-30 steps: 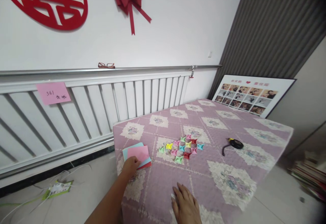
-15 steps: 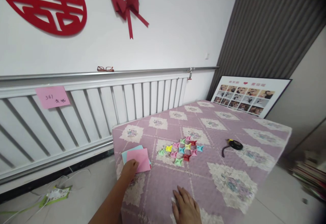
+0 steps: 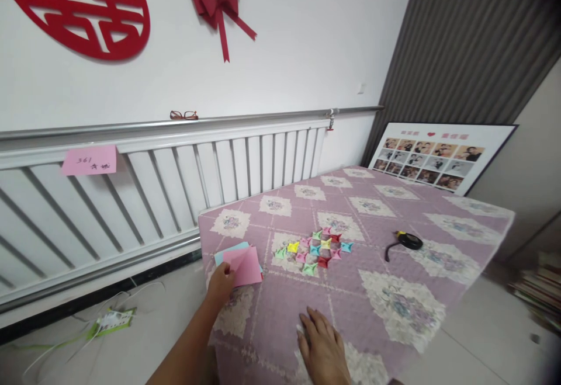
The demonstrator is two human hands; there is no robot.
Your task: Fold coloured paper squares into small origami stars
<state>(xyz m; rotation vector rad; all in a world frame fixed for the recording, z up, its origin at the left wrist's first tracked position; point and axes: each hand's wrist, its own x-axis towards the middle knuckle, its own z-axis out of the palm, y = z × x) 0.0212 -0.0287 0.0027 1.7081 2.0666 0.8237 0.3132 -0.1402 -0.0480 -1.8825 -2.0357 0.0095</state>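
My left hand (image 3: 220,283) pinches the near corner of a pink paper sheet (image 3: 248,265) and lifts it off a small stack of coloured sheets (image 3: 228,252) at the left edge of the table. My right hand (image 3: 323,349) lies flat with fingers spread on the purple quilted cloth (image 3: 350,280) near the front edge. Between and beyond the hands sits a cluster of several small folded paper stars (image 3: 316,249) in pink, yellow, green, blue and red.
A black tape roll with a loose tail (image 3: 405,240) lies to the right on the cloth. A white radiator (image 3: 175,180) with a pink note (image 3: 90,159) and red glasses (image 3: 183,115) runs behind. A framed photo board (image 3: 438,156) leans at the back right. Cables lie on the floor (image 3: 105,322).
My left hand has pinched the top pink sheet and tilted it up from the stack. My right hand has stayed flat on the cloth. The view has shifted slightly.
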